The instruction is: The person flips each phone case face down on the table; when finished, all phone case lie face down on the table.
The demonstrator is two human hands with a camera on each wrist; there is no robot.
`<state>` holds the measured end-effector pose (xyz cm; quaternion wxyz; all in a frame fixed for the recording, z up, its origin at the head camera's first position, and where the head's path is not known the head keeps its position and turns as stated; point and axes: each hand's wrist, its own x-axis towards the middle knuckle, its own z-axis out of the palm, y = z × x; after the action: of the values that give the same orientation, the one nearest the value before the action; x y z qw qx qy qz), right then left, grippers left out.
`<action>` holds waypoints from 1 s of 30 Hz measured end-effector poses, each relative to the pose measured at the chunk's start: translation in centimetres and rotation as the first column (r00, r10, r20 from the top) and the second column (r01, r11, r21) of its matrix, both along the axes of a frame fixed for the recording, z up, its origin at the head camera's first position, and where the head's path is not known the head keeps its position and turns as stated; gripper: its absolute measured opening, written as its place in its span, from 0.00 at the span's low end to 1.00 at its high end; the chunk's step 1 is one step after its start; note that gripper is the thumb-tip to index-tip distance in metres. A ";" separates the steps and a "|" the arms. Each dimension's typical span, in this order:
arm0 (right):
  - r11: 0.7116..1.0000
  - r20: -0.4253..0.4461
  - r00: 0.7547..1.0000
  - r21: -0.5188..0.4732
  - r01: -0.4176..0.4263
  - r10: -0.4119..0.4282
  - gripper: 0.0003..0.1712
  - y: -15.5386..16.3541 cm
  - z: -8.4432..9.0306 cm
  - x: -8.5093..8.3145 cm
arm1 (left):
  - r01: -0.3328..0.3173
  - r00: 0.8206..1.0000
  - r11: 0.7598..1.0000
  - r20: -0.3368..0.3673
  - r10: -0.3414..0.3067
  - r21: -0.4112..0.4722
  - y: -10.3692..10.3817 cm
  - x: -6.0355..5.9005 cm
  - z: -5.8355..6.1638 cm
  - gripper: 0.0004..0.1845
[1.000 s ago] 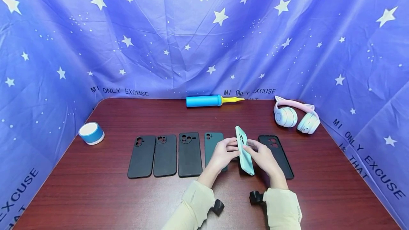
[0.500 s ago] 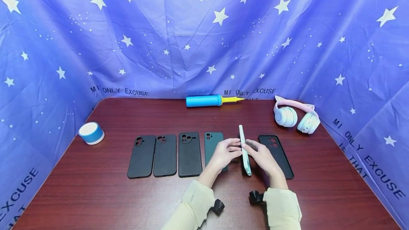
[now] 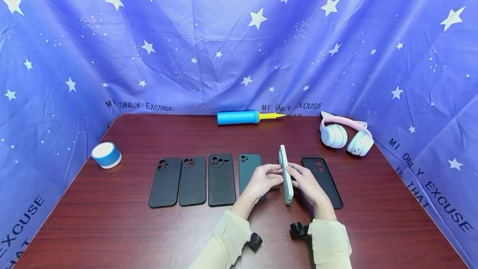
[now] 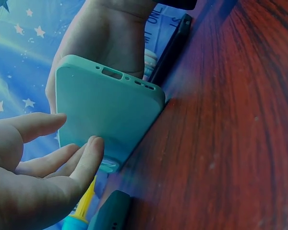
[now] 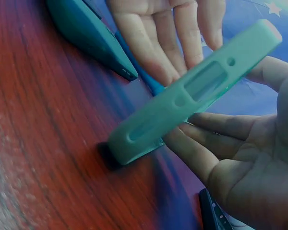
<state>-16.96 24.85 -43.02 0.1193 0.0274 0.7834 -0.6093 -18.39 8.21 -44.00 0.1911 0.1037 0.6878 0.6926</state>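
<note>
A mint green phone case (image 3: 286, 188) stands on its long edge between both hands, its end toward the person. My left hand (image 3: 261, 182) has fingertips and thumb on the back of the case, fingers only slightly bent. From the other side my right hand (image 3: 308, 185) holds it with thumb and fingers. In the left wrist view, port cutouts show along the end of the mint case (image 4: 105, 100). Left of it lies a dark green phone case (image 3: 249, 166), partly hidden by the left hand. A black phone case (image 3: 328, 184) lies beside the right hand.
Three black phone cases (image 3: 165, 186) lie in a row at the left on the brown table (image 3: 142, 136). Behind are a blue and yellow hand pump (image 3: 239, 118) and cat-ear headphones (image 3: 334, 136). A blue and white round object (image 3: 106, 155) stands far left.
The mint phone case has turned between the hands, from tilted with its back showing to nearly upright on edge. Both hands stay in almost the same place.
</note>
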 end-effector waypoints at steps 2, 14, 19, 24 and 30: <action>1.000 0.001 1.000 -0.018 -0.004 0.004 0.35 0.0 0.0 0.1 | -0.002 1.000 1.000 0.010 0.002 -0.002 0.0 0.1 0.0 0.22; 0.995 -0.047 0.999 -0.095 0.005 -0.010 0.32 0.6 -0.2 0.0 | 0.011 0.998 0.996 0.064 -0.006 -0.084 -0.3 -0.2 -0.2 0.26; 0.995 -0.109 0.993 -0.087 0.043 -0.053 0.29 0.9 -0.4 -0.1 | 0.002 0.998 0.991 0.068 0.008 -0.136 -0.3 -0.3 -0.2 0.27; 0.996 -0.155 0.986 -0.060 0.058 -0.067 0.28 1.4 -0.4 0.0 | -0.001 0.999 0.986 0.051 0.010 -0.166 -0.4 -0.3 -0.1 0.27; 0.988 -0.181 0.980 0.110 0.106 -0.085 0.26 2.0 -0.4 0.0 | -0.022 1.000 0.978 0.013 0.025 -0.209 -0.3 -0.2 0.1 0.28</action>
<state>-16.95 26.82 -43.39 0.0185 0.0181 0.8237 -0.5664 -18.59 7.87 -43.95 0.1981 0.0696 0.7565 0.6193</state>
